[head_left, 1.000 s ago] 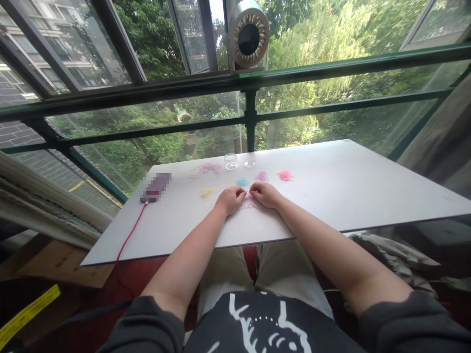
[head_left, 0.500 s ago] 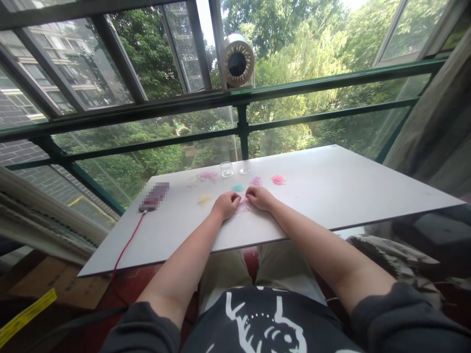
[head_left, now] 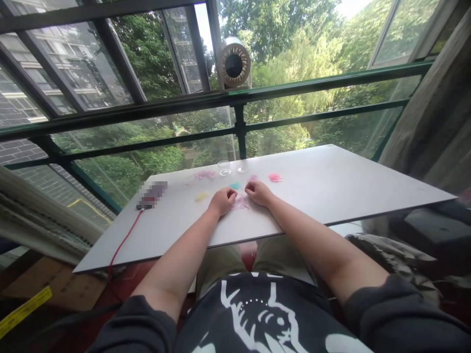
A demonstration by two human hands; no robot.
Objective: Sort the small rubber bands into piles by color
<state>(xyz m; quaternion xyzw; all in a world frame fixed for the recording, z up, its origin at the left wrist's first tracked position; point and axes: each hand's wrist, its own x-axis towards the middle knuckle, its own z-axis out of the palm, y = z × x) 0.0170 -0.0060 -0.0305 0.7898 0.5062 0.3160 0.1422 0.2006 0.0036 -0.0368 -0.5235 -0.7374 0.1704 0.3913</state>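
Both hands hover over a white table (head_left: 331, 196), close together around a loose pile of small pink and purple pieces (head_left: 240, 204). At the pile's left edge, my left hand (head_left: 222, 200) has its thumb and fingertips pressed together. My right hand (head_left: 259, 193) is likewise curled in a pinch, at the pile's upper right. Anything between the fingertips is too small to make out. Just beyond the hands lie a teal pile (head_left: 235, 186) and a purple pile (head_left: 252, 179), partly hidden by the right hand. A yellow pile (head_left: 201, 197) lies left of my left hand.
A bright pink pile (head_left: 275, 177) sits to the right, and scattered pinkish-purple pieces (head_left: 204, 175) lie at the back left. Two clear round containers (head_left: 224, 170) stand near the far edge. A blurred-out device (head_left: 152, 194) with a red cable (head_left: 125, 235) lies at the left.
My hands have moved slightly apart, baring more of the pile between them. Both stay pinched. The whole view has shifted a little.
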